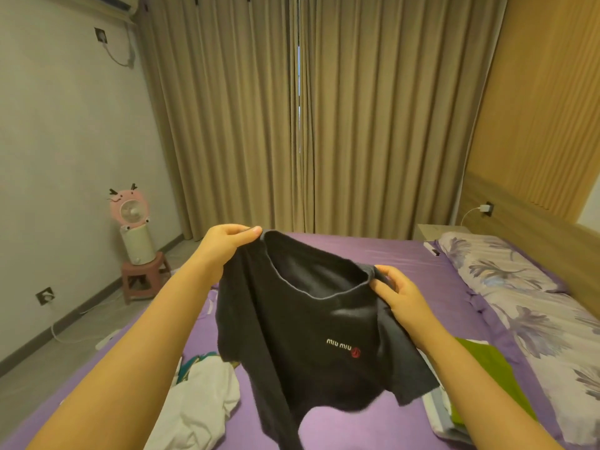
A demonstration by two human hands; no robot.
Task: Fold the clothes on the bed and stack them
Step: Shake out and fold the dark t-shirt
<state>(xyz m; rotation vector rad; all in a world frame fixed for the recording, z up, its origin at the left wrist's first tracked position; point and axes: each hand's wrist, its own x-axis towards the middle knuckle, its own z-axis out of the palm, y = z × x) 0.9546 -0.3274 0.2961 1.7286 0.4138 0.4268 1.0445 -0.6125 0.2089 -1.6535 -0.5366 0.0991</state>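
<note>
A black cotton T-shirt with a small white logo is held up above the purple bed sheet, pinched at its shoulders by the left hand at 11 o'clock and the right hand at 2 o'clock. A crumpled white garment is seen at 7 o'clock and a folded green cloth at 4 o'clock. If the shirt is lowered unevenly, its hem could be bunched and the fold spoiled.

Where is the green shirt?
In the head view, the green shirt lies low on the right of the purple bed, under the right forearm, beside the floral pillow.
</note>
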